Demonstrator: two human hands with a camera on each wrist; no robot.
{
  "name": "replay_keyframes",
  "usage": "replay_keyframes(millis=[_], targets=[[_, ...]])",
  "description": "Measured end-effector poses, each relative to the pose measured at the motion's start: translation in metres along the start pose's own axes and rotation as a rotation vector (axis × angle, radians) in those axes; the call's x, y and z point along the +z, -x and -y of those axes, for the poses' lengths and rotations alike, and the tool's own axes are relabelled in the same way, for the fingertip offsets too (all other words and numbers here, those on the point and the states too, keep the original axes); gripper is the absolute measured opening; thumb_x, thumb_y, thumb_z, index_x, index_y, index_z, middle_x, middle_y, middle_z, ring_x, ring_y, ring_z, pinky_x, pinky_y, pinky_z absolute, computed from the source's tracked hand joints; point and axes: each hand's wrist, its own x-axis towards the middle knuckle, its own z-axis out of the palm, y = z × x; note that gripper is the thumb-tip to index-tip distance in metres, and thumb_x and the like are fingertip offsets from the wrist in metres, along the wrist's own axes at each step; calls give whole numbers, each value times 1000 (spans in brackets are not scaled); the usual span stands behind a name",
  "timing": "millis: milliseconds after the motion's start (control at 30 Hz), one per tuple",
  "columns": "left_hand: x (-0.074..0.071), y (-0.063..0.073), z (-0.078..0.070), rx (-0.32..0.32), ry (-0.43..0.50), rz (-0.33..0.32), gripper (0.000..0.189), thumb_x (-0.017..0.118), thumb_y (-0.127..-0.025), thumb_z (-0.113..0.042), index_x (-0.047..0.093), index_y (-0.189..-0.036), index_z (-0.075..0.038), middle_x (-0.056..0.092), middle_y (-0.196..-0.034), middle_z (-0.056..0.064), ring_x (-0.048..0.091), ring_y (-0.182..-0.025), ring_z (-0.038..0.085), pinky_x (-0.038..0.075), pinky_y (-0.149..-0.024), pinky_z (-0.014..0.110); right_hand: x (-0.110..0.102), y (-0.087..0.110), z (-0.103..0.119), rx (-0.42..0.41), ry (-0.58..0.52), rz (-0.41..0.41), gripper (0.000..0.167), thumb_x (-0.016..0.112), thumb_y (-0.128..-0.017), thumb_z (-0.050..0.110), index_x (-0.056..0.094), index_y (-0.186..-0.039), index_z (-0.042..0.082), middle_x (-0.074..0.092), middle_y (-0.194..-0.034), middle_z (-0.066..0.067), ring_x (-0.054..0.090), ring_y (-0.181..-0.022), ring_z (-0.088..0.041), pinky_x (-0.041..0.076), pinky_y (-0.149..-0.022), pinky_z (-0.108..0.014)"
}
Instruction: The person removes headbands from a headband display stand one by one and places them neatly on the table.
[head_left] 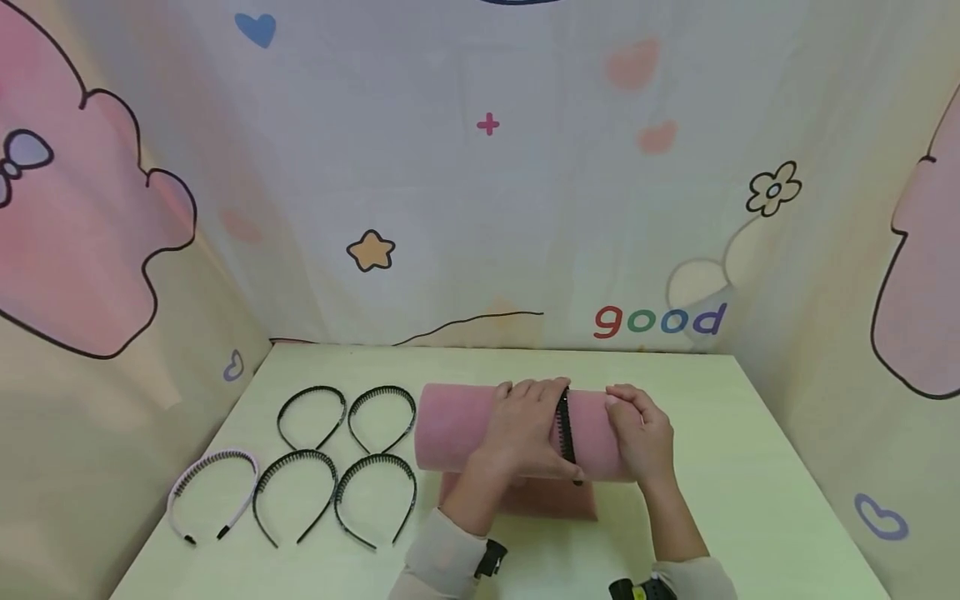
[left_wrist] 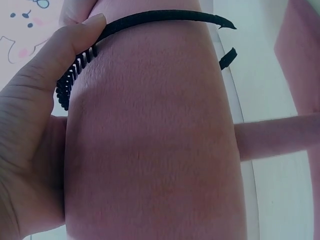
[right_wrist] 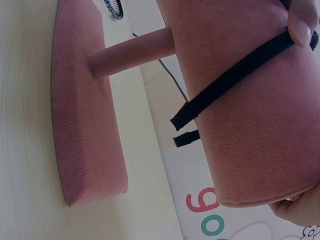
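A pink plush headband stand has a thick horizontal roll (head_left: 453,427) on a short post (right_wrist: 132,52) above a flat base (head_left: 555,500). Round the roll's right half sits a black toothed headband (head_left: 565,429), its two ends sticking out below the roll in both wrist views. My left hand (head_left: 517,429) spans the roll just left of that band; its thumb presses on the band and its fingertips reach the band's top. With my right hand (head_left: 647,433) I grip the roll's right end, thumb on the front. The right palm is hidden.
Several more headbands lie on the left of the pale table (head_left: 720,467): a lilac one (head_left: 255,479) at the far left and black ones (head_left: 335,475) in two rows beside it. A printed cloth (head_left: 420,167) hangs behind the table and at both sides.
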Motion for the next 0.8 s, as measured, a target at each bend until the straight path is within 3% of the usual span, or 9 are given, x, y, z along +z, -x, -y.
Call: replay_keyframes(millis=[333,800], targets=[[-3,11,11,-44,-21,-15,118,74,-50,-72,25,-146,-23,40,-139,-1,32,-126,20,18,-104,49,1,-2,-2,-24,-19,-26,25,61,-89,24,68,-105,7,62,-113,-2,52,-104,-10,38,-87,-28],[-1,19,17,-25,-12,-77,117,76,-50,-70,27,-146,-23,41,-138,1,33,-126,22,18,-104,48,1,-2,0,8,-16,-15,27,60,-89,25,67,-107,5,61,-115,-3,51,-107,-12,37,-88,-29]])
